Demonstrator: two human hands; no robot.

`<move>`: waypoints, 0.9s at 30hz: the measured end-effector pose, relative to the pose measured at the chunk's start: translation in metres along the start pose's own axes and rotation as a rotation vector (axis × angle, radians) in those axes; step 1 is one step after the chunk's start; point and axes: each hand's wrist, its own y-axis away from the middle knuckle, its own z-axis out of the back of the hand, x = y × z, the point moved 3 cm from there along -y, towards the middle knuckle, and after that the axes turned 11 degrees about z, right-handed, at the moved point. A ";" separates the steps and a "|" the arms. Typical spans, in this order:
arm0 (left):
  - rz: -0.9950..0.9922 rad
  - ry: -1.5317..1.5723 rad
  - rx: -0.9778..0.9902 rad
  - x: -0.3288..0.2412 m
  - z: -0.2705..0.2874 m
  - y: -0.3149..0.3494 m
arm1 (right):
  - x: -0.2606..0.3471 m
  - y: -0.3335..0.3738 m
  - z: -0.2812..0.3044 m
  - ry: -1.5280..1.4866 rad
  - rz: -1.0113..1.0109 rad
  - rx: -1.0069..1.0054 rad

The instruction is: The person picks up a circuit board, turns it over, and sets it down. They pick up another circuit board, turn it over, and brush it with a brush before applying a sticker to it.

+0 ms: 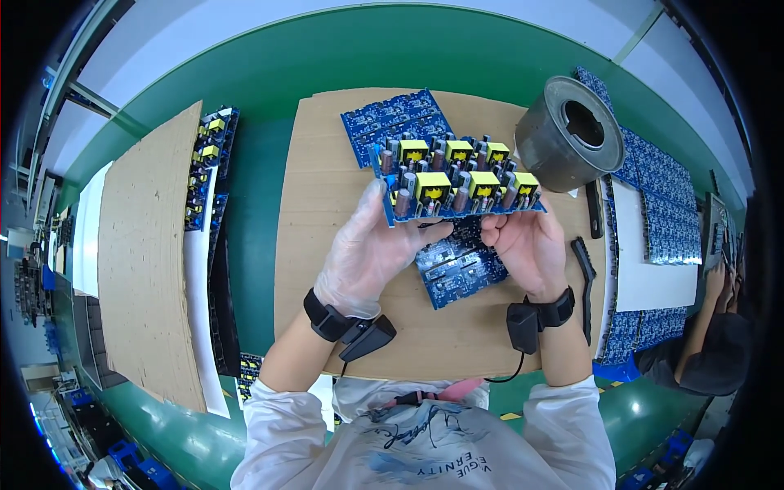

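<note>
A blue circuit board panel [457, 211] with yellow transformers and dark capacitors is held up between my two hands. My left hand [359, 260], in a thin translucent glove, grips its left end. At the right end my bare right hand [531, 251] has its fingers closed on the lower edge. Below the panel, another blue board [461, 282] lies on the brown cardboard [327, 208], partly hidden by the held one. Further blue boards [396, 114] lie behind, toward the far edge of the cardboard. Black straps with small boxes circle both wrists.
A grey metal can [555, 139] with an opening on top stands at the far right. Two black brush-like tools [585, 269] lie along the right edge. Beyond them are blue board panels [670, 216] and a co-worker's arm [702, 327]. More cardboard [151, 269] and populated boards [208, 163] are at left.
</note>
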 end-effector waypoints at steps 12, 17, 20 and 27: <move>-0.005 0.052 0.021 -0.003 -0.001 -0.003 | 0.003 0.001 -0.007 0.004 0.074 0.014; -0.006 0.021 0.020 -0.007 0.001 -0.004 | 0.008 0.000 -0.015 0.109 0.078 0.028; 0.030 -0.002 0.016 -0.007 0.002 -0.006 | 0.011 0.001 -0.015 0.085 0.108 0.029; -0.125 -0.292 -0.301 -0.031 -0.007 0.003 | 0.008 0.002 -0.019 0.051 0.074 0.055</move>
